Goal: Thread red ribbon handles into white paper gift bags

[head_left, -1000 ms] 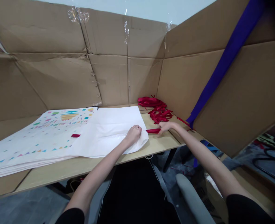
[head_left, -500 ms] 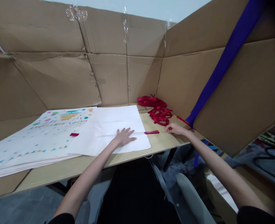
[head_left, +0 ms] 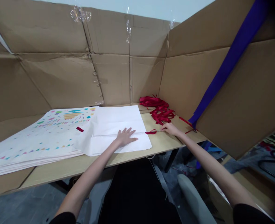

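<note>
My left hand [head_left: 126, 137] lies flat with spread fingers, pressing on a folded white sheet [head_left: 118, 118] that has a crease or seam across it. A short loop of dark red ribbon [head_left: 150, 132] sticks out at the sheet's right edge, in line with that seam. My right hand [head_left: 170, 128] is pinched on a thin wire [head_left: 158, 130], whose far end meets the ribbon loop. Just behind this hand lies a heap of red ribbons [head_left: 162, 115]. A separate short piece of red ribbon [head_left: 79, 129] shows at the left side of the white sheet.
A stack of printed birthday sheets [head_left: 34, 140] covers the left of the wooden table [head_left: 58, 172]. Cardboard walls [head_left: 64, 77] enclose the back and right. A blue strap [head_left: 228, 62] hangs down the right wall, with red strips near its lower end. Below right stands an open box [head_left: 219, 189].
My right hand has moved slightly left, closer to the sheet. The red ribbon end has changed from a flat strip to a shorter, opened loop. My left hand stays flat.
</note>
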The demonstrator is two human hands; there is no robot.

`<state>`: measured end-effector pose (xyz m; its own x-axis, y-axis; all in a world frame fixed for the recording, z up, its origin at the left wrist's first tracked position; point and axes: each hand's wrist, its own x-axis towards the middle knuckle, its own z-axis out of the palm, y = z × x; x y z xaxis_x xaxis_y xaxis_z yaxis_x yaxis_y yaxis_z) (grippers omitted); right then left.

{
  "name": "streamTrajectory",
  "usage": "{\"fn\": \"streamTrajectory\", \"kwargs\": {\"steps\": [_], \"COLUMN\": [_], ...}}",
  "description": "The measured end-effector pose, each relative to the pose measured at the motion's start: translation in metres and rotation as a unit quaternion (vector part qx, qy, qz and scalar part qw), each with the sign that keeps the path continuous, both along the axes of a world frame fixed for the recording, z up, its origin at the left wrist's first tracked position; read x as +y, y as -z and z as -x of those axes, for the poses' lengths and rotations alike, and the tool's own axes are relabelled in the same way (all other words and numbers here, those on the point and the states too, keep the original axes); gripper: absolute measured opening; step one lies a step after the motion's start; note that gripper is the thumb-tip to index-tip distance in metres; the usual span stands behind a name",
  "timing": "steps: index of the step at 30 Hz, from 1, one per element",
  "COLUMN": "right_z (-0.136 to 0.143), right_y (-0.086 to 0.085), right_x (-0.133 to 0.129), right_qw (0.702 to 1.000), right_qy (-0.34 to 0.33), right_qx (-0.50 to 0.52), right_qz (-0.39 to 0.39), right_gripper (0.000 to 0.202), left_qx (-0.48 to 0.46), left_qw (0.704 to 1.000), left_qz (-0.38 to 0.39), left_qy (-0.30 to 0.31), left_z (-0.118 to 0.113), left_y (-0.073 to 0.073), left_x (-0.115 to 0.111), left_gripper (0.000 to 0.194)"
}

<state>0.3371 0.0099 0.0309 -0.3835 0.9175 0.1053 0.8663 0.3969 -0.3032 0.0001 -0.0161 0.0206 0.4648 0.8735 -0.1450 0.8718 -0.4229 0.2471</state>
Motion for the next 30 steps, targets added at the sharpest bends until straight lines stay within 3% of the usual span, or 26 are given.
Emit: {"fn": "streamTrajectory", "kwargs": {"steps": [4,10,21,25,30], "right_z": [-0.016,-0.039,-0.002,-0.010,-0.033], "right_y": [0.001,0.003,0.001,-0.006,-0.012], "right_x": [0.007,0.016,0.006,0.006,0.010], "right_qw": [1.000,0.997,0.991,0.991,0.996], "right_qy": [0.021,0.070,-0.020,0.008,0.060], "right_qx": [0.010,0.024,0.126,0.124,0.055], "right_qz": [0.015,0.003,-0.036,-0.043,-0.027], "right_gripper": [0.019,0.020,0.023,0.020,0.022], "left_qx": [-0.012,-0.014,-0.007,-0.016,-0.021], "left_qw": [1.000,0.999,0.999,0.999,0.998], "left_qz": [0.002,0.016,0.022,0.020,0.017], "left_qy": [-0.008,-0.046,-0.049,-0.043,-0.050], "left_z": [-0.013,-0.051,-0.059,-0.071,-0.104], "left_y": [-0.003,-0.005,-0.002,-0.001,0.001], "left_x": [-0.006,-0.006,0.006,0.004,-0.003], "left_gripper": [0.084,0.086,0.084,0.084,0.084]}}
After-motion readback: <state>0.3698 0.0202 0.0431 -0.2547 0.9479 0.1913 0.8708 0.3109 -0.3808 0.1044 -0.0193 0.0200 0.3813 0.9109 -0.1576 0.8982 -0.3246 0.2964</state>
